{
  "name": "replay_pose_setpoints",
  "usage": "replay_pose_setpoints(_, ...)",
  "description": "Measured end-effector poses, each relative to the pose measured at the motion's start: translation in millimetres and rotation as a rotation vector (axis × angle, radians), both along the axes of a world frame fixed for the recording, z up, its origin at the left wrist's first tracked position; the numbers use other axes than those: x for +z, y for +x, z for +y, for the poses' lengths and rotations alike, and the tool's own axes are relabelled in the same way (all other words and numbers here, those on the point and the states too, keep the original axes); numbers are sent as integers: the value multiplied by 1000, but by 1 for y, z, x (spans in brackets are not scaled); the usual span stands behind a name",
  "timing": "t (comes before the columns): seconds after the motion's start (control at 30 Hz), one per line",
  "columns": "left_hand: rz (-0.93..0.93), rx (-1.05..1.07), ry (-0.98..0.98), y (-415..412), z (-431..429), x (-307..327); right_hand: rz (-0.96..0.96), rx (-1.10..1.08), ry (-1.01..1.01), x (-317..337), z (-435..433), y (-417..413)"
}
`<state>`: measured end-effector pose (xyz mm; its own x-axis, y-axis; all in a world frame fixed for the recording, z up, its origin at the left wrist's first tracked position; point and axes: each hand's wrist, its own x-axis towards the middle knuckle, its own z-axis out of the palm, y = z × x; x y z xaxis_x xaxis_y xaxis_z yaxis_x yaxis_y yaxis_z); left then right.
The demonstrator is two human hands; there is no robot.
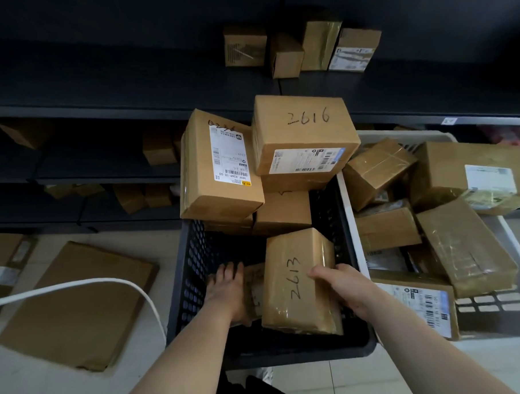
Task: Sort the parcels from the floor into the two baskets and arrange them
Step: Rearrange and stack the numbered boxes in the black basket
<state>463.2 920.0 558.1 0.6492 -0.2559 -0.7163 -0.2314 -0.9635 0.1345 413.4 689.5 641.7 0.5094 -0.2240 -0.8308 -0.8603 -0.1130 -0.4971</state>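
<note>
A black perforated basket (185, 292) stands in front of me with several brown parcels stacked at its far end, the top one marked 2616 (303, 129). A taped parcel marked 2613 (298, 281) lies at the near end. My right hand (343, 285) grips its right side, thumb on top. My left hand (227, 290) reaches down inside the basket, fingers straight, touching a smaller parcel (255, 282) beside the 2613 box. A white basket (350, 210) on the right holds several more parcels.
Two flat brown envelopes lie on the tiled floor at left, a large one (78, 306) and a smaller one (5, 267). A white cable (78, 283) arcs over the large one. Dark shelves (114, 105) behind hold more small boxes (303, 49).
</note>
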Motion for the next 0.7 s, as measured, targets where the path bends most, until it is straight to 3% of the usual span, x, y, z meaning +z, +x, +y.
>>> replay_pose_setpoints(0.3,-69,-133,145,1,1,-23,-6,-9,40,-17,-2,0)
replay_pose_setpoints(0.57,-19,480,14,0,-7,-4,-16,16,56,-15,3,3)
replay_pose_setpoints(0.7,-56,555,86,-1,-15,-4,-9,13,41,-19,6,2)
